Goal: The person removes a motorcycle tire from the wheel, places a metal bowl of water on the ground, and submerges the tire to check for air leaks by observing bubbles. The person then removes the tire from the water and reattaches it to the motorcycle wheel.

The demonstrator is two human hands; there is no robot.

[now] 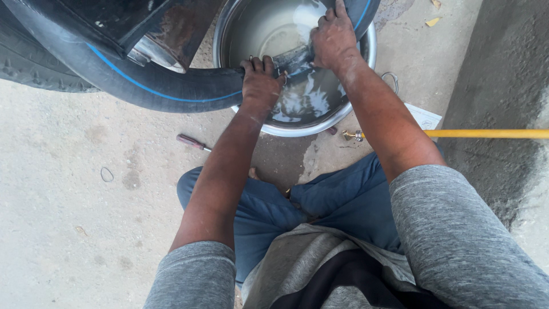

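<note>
Your left hand (pixel 260 83) and right hand (pixel 333 37) each hold a closed grip on a black inner tube (pixel 171 88) with a blue stripe, its stretch between them pressed into a water-filled metal basin (pixel 297 123) on the floor.

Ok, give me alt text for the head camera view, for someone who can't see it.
Both hands press a black inner tube with a blue stripe into a metal basin of water, the left hand at the near rim and the right hand farther in. On the concrete floor lie a screwdriver and a yellow hose.
</note>
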